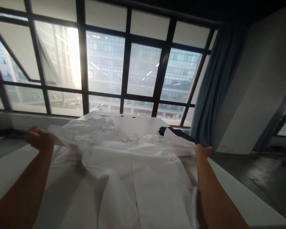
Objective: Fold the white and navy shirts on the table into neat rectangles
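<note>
Arms reach forward and well apart, the left entering from the lower left and the right from the lower right, both sloping up toward the far side. The left hand (pixel 39 138) is raised at the garment's left side, its fingers curled in; the right hand (pixel 203 151) sits slightly lower in view, thumb and fingers together. Each grip is clamped on an edge of a white garment (pixel 154 178), though the left fingertips are too blurred to tell exactly how they pinch.

The garment lies over the white bench (pixel 231 189), between the two hands, its cloth drawn up to each grip at the sides. Most of it spreads on the near side of the grips, toward the wearer, with loose folds; beyond them it bunches into crumpled heaps. Its long axis runs from the wearer toward the window (pixel 106 63), the rumpled end pointing at the glass and the smoother panels coming back to the lower edge of view, a long seam down the middle. Dark cloth (pixel 181 132) lies just beyond the right-hand stretch, near the blue curtain (pixel 212 82).
</note>
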Demonstrator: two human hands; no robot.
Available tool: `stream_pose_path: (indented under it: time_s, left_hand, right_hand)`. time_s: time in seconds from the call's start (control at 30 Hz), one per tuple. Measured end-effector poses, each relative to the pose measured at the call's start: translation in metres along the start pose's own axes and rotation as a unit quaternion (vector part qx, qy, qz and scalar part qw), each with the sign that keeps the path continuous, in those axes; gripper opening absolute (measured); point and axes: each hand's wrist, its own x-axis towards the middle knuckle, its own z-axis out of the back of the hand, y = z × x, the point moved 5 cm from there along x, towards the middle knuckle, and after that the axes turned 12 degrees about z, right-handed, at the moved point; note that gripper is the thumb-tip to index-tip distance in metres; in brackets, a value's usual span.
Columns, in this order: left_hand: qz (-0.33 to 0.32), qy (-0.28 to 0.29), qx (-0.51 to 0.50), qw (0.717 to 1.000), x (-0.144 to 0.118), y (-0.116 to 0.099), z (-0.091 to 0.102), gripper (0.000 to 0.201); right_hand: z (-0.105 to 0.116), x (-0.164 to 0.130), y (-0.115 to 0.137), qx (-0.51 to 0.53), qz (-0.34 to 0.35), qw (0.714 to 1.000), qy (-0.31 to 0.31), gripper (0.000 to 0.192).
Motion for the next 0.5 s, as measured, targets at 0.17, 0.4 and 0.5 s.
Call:
stream_pose_path:
  time_s: [0.17, 0.4, 0.5]
  left_hand:
    - [-0.103, 0.103, 0.028, 0.989, -0.057, -0.100, -0.088, 0.041]
    - [-0.236, 0.486, 0.101, 0.835, -0.163, -0.111, -0.182, 0.040]
    - [-0.255, 0.589, 0.070, 0.763, -0.157, -0.103, -0.177, 0.047]
  right_hand:
    - [-0.030, -0.030, 0.101, 0.160, 0.208, 0.958, 0.115, 0.041]
    - [-0.083, -0.137, 0.195, 0.212, 0.428, 0.730, 0.489, 0.044]
    - [-0.086, -0.133, 0.198, 0.154, 0.389, 0.668, 0.615, 0.044]
